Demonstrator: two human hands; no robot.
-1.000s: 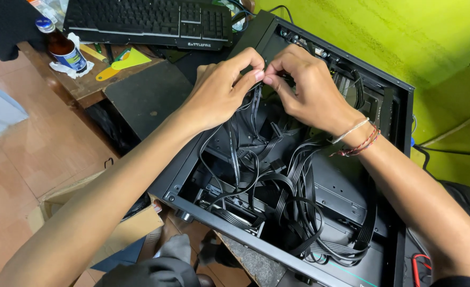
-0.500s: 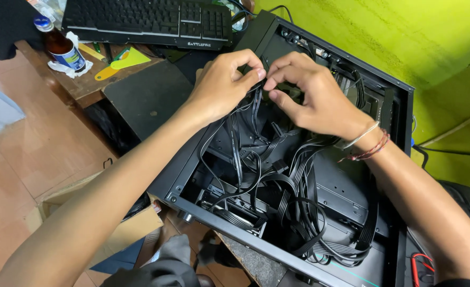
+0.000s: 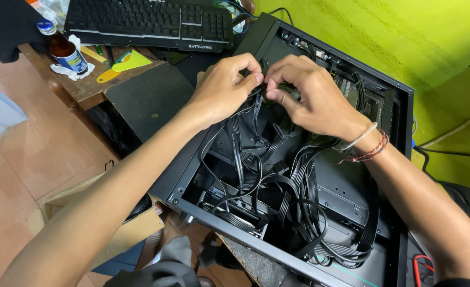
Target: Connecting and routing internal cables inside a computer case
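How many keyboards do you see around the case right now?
1. A black keyboard lies on the wooden desk at top left, just beyond the open computer case. Its left end is cut off; others may lie out of frame.

Left hand [image 3: 221, 90] and right hand [image 3: 312, 98] side by side, fingertips pinched shut and nearly touching; forearms angled in from both lower corners, thread bracelets on right wrist.

My black keyboard [image 3: 144, 24] lies along the desk's [image 3: 89, 90] back edge. A small jar [image 3: 67, 53] stands on a white rag near its left end, yellow scraper [image 3: 121, 66] beside it. Cardboard box [image 3: 123, 231] sits on the floor [image 3: 28, 154].
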